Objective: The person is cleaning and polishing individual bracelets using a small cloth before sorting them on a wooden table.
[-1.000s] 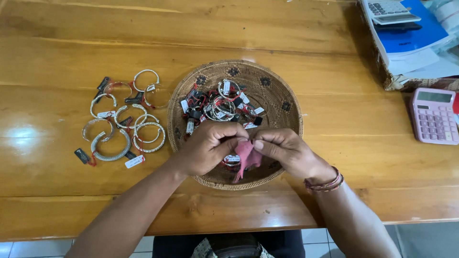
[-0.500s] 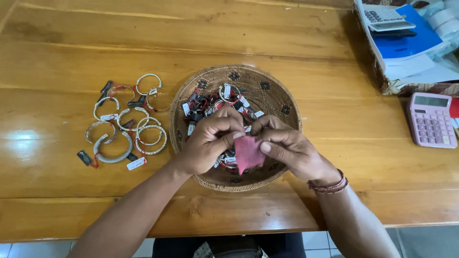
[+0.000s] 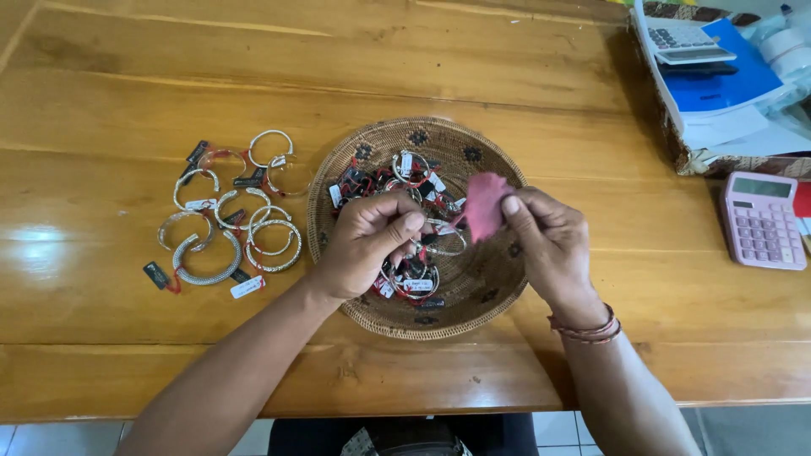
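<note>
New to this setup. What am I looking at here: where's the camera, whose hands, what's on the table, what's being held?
There is no machine: a person works with two bare hands, filmed by one camera worn on their head, looking down. The wooden table holds a round woven basket full of tagged silver bracelets, and a group of bracelets laid out beside it on the left. At the right edge are a pink calculator and a box of papers. The left hand pinches a silver bracelet over the basket. The right hand holds a small pink cloth by that bracelet.
</note>
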